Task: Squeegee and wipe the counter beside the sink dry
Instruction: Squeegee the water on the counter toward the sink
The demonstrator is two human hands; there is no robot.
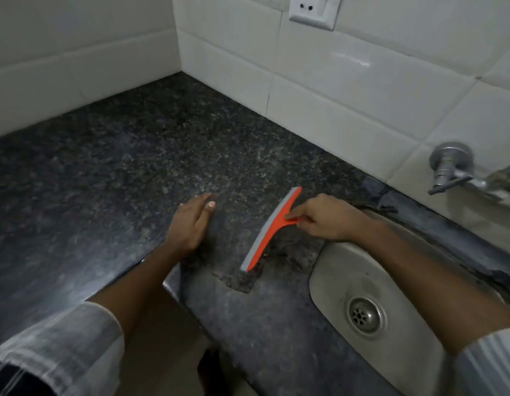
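An orange squeegee with a grey rubber blade rests edge-down on the dark speckled granite counter, just left of the steel sink. My right hand grips its short orange handle from the sink side. My left hand lies flat on the counter a little to the left of the blade, fingers together, holding nothing. A darker wet-looking patch sits on the counter under the blade's near end.
White tiled walls meet in a corner at the back. A wall socket is above. A metal tap juts from the right wall over the sink, whose drain is visible. The counter's front edge runs near my left forearm.
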